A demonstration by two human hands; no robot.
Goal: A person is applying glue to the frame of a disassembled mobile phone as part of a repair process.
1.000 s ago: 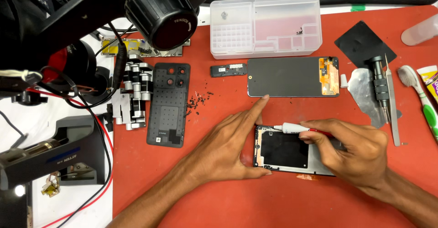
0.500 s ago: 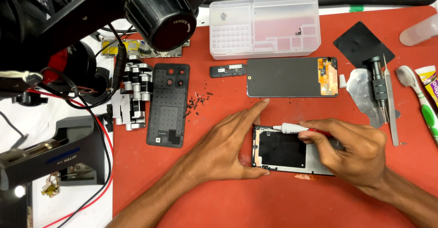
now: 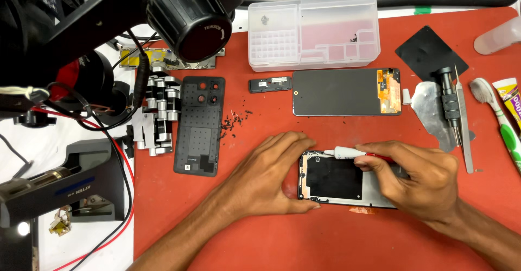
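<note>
A dark phone frame (image 3: 334, 179) lies flat on the red mat (image 3: 304, 238), near its front. My left hand (image 3: 268, 176) clasps the frame's left end, fingers curled over the top corner and thumb along the bottom edge. My right hand (image 3: 415, 181) rests over the frame's right part and grips a small glue tube (image 3: 347, 152) with a white nozzle and red body; the nozzle tip points left along the frame's top edge.
A phone screen (image 3: 339, 92), a small dark part (image 3: 269, 85) and a black back cover (image 3: 198, 124) lie further back, with dark crumbs beside the cover. A clear parts box (image 3: 312, 29), screwdriver (image 3: 449, 105), tweezers (image 3: 463, 122), toothbrush (image 3: 496, 119) and a microscope head (image 3: 190, 13) stand around.
My left index finger has curled down from pointing toward the screen and now lies along the frame's top left corner. The right hand and tube have hardly shifted.
</note>
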